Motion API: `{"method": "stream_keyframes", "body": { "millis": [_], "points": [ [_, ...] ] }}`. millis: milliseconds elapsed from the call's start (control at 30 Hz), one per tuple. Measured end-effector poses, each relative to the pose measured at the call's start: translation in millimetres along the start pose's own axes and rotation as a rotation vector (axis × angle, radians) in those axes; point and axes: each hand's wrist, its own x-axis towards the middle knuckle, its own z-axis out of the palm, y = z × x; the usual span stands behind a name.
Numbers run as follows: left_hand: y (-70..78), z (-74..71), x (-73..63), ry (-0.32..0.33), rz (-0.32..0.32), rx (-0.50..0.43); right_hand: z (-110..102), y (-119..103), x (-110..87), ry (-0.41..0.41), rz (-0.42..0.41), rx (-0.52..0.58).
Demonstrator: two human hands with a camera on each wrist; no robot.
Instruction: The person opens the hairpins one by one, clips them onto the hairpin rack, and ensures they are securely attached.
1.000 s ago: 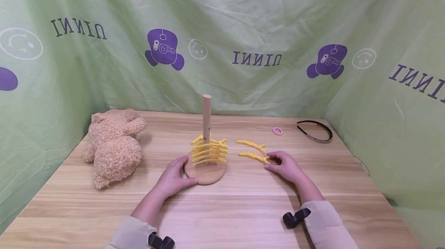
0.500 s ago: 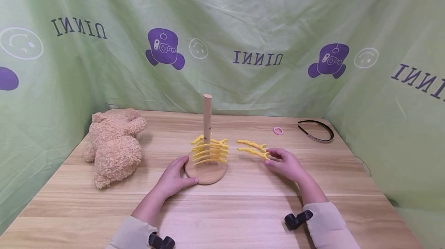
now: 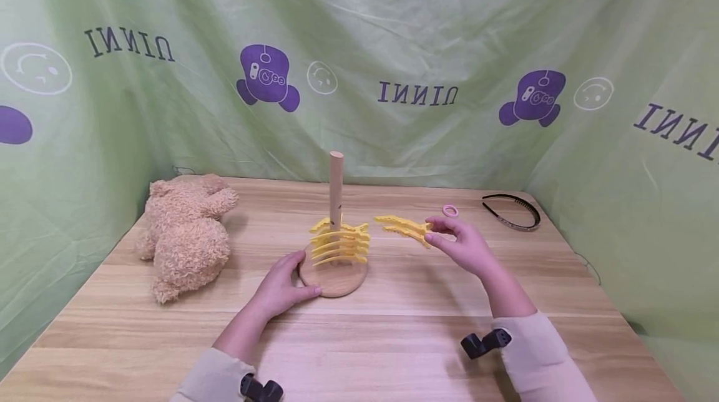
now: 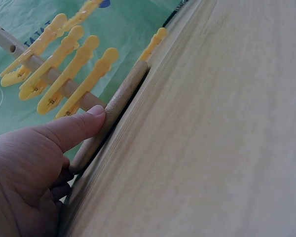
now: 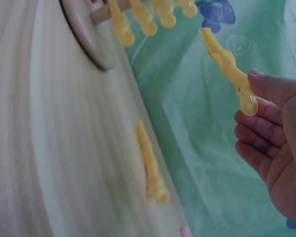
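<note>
A wooden stand (image 3: 336, 186) stands upright on the table, a round post on a disc-shaped base (image 3: 332, 284). Several yellow alligator hair clips (image 4: 74, 74) are clamped one above another on the post's lower half. My left hand (image 3: 283, 288) grips the base's left edge, its thumb (image 4: 81, 129) lying on the rim. To the right of the stand, my right hand (image 3: 465, 247) pinches one yellow hair clip (image 5: 224, 61) by its handle end, off the table, the toothed end pointing toward the post. A second loose hair clip (image 5: 150, 165) lies on the table below it.
A fluffy tan plush toy (image 3: 188, 233) lies at the table's left. Toward the back right are a pink ring-shaped hair tie (image 3: 450, 211) and a black headband (image 3: 512, 212). Green printed cloth (image 3: 359, 127) hangs behind the table and along both sides.
My right hand has lifted one hair clip from the table, raising it up and slightly left over the other loose clip. The left hand has stayed on the base.
</note>
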Motion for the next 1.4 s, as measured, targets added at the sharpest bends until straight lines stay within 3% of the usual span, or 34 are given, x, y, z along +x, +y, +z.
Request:
{"method": "stream_keyframes", "body": {
  "millis": [267, 433, 633, 867, 1400],
  "points": [
    [0.2, 0.1, -0.1, -0.001, -0.006, -0.006, 2, -32, 9.2, 0.044, -0.138, -0.075],
    [-0.9, 0.7, 0.1, -0.002, -0.006, -0.002, 10, -46, 16.6, 0.050, -0.182, -0.103],
    [-1.8, 0.3, 0.8, 0.005, 0.004, 0.005, 24, -63, 27.3, 0.042, -0.170, -0.055],
    [-0.4, 0.2, 0.0, 0.003, 0.002, -0.015, 42, -73, 39.8, -0.024, -0.172, 0.004],
    [-0.9, 1.1, 0.0, 0.006, 0.002, -0.007, 55, -82, 42.4, -0.056, -0.193, -0.029]
  ]
}}
